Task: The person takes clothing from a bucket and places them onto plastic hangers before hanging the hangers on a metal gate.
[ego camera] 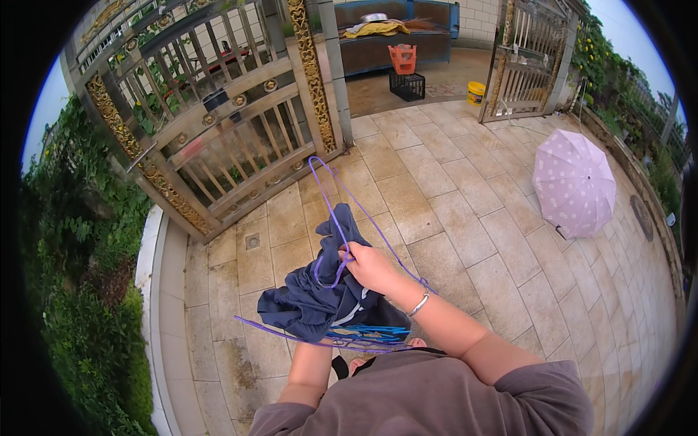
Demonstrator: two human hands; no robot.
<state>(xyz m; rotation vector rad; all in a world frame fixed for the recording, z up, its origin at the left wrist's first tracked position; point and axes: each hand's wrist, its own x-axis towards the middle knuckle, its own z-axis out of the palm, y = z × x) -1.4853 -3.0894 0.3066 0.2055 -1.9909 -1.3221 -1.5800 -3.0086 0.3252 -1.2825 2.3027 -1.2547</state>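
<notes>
My right hand [362, 262] is closed on a purple clothes hanger [334, 212] near its hook, and also seems to touch the dark blue garment [305, 297] behind it. The garment hangs bunched up, with white stripes or cord near its lower right. My left hand is hidden beneath the cloth; only the forearm shows below it. More purple hangers [272, 331] and several blue hangers [376, 330] lie just in front of my body, below the garment. A dark object, perhaps a bag or cloth [388, 315], is beside them.
A metal gate with gold trim [240, 103] stands at the left, another leaf [523, 71] at the upper right. An open pink umbrella [575, 185] rests on the paving at the right. Beyond are a yellow bucket [476, 93], an orange basket [402, 59] and a black crate [408, 87].
</notes>
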